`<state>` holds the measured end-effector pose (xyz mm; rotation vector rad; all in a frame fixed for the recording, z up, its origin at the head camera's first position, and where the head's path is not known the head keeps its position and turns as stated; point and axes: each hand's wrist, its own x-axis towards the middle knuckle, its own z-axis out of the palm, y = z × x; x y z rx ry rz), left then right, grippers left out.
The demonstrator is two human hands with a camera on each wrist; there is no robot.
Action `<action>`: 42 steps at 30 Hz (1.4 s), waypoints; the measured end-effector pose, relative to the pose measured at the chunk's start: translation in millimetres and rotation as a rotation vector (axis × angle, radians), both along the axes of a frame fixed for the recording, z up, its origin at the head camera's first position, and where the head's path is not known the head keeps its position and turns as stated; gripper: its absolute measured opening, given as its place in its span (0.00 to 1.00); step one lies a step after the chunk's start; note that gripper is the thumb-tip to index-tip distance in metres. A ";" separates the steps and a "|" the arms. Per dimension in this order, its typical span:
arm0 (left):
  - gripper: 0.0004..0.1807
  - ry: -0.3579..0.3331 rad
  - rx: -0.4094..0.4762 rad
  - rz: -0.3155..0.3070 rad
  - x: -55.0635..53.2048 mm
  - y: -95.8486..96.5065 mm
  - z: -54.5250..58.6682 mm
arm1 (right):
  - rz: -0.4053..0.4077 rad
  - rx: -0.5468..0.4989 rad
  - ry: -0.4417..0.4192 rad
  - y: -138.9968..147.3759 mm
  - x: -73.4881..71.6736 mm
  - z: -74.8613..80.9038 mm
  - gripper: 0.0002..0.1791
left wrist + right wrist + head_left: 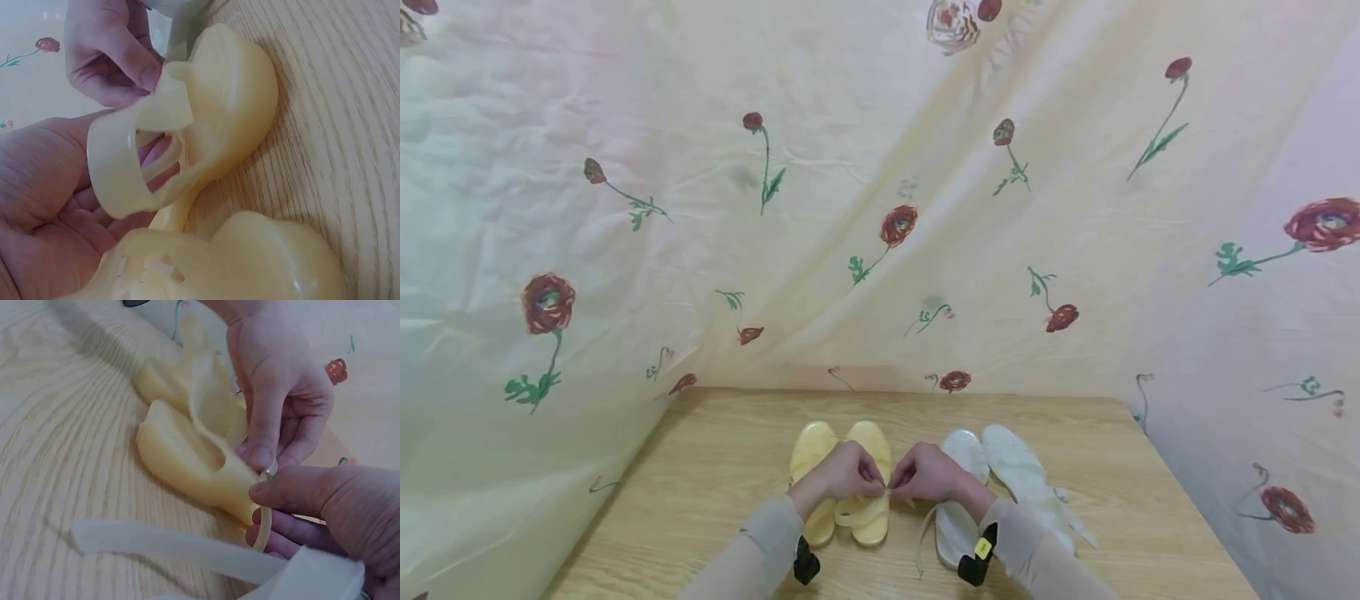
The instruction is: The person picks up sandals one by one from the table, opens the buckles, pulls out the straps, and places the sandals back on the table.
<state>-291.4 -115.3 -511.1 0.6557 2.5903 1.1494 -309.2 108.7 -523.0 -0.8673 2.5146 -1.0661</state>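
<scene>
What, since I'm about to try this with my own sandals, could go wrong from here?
The thin yellow strap, pinched between the left hand and right hand near a small metal piece, might slip loose. Tugging could shift the yellow sandal, as neither hand appears to grip its sole. The loose white strap close to the right hand might get snagged.

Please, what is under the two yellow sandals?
The wooden table is under the yellow sandals; its surface shows around them, but the part directly beneath them is covered.
</scene>
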 end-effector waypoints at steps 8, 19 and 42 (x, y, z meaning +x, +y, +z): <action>0.03 -0.022 0.010 0.011 -0.9 3.2 -4.3 | -0.014 0.002 -0.019 -4.8 -1.3 0.6 0.04; 0.03 0.044 -0.030 0.005 -1.0 6.0 4.3 | -0.045 -0.045 -0.056 -2.7 2.1 2.2 0.06; 0.03 -0.031 -0.092 -0.007 -4.0 2.3 19.6 | 0.008 -0.034 0.014 -11.0 -3.9 -3.2 0.04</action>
